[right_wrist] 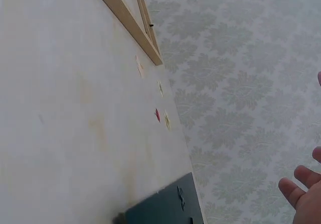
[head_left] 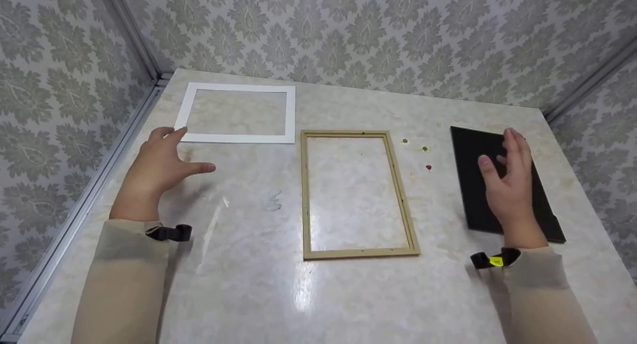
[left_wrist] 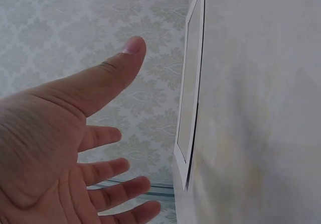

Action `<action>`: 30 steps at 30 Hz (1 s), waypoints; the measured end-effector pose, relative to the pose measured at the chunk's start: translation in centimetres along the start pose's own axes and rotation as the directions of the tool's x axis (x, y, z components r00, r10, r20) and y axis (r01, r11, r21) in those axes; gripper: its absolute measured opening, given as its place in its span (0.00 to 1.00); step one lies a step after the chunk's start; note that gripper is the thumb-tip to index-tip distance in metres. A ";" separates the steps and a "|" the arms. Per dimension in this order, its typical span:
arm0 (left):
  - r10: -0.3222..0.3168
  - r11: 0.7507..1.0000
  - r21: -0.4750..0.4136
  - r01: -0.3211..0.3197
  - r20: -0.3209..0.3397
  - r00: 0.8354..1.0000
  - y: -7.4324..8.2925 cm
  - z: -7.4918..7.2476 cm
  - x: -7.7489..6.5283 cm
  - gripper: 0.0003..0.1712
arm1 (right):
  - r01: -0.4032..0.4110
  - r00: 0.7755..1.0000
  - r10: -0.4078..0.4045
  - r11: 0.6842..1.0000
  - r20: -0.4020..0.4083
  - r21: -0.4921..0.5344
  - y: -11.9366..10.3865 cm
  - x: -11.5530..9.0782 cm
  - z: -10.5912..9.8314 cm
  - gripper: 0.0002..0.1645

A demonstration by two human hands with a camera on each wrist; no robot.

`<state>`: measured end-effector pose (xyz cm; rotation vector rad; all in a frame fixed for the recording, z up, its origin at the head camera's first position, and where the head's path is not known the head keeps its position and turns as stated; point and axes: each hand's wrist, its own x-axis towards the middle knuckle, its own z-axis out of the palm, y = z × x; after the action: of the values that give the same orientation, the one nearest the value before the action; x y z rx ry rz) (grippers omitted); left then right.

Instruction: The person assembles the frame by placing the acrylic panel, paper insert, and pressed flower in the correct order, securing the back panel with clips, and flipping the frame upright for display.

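The gold picture frame [head_left: 361,254] lies flat on the tabletop [head_left: 239,294] and serves as the reference for all positions. The white mat [head_left: 237,138] is left of the frame, toward its far end; the black backing board [head_left: 475,197] is to its right. Between frame and board sit two yellow-green floral pieces [head_left: 425,148] and one red floral piece [head_left: 428,168].

The left hand [head_left: 161,160] is held over the near-left corner of the mat, fingers spread, thumb extended, gripping nothing. The right hand [head_left: 512,184] is above the board, fingers loosely extended, also without a grip.

Probable faults: the floral pieces appear light enough to shift or scatter if a sleeve or the board sweeps across them. The mat may crease if lifted by one corner, because its border is narrow. A dragged board could strike the frame's right side.

Materials: the frame is a rectangular moulding with a stepped inner edge and small dark fittings. The mat is thin, smooth and card-like; the board is a matt, rigid-looking panel. The tabletop shows a glossy, marbled finish.
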<state>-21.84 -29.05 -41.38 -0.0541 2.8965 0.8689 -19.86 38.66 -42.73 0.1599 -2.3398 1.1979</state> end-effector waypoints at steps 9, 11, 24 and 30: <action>-0.017 1.000 0.007 0.016 0.115 0.993 0.6 1.2 0.2 0.61 | -0.150 0.971 0.139 0.988 0.193 0.044 -1.7 -0.5 1.6 0.44; -0.040 0.999 0.011 0.039 0.126 0.991 0.8 1.5 0.2 0.61 | -0.179 0.960 0.162 0.983 0.228 0.053 -1.9 -0.6 2.0 0.45; -0.094 0.994 0.076 0.083 0.156 0.983 2.7 3.0 -0.1 0.61 | -0.346 0.890 0.254 0.917 0.379 0.198 -3.7 -2.0 4.2 0.48; -0.106 0.992 0.086 0.093 0.168 0.980 2.9 3.1 -0.2 0.60 | -0.448 0.842 0.290 0.845 0.455 0.291 -4.4 -2.8 5.1 0.47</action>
<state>-21.49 -24.92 -42.36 -0.1105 2.7370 0.7057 -17.96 31.58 -43.35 0.0773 -2.5158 1.9937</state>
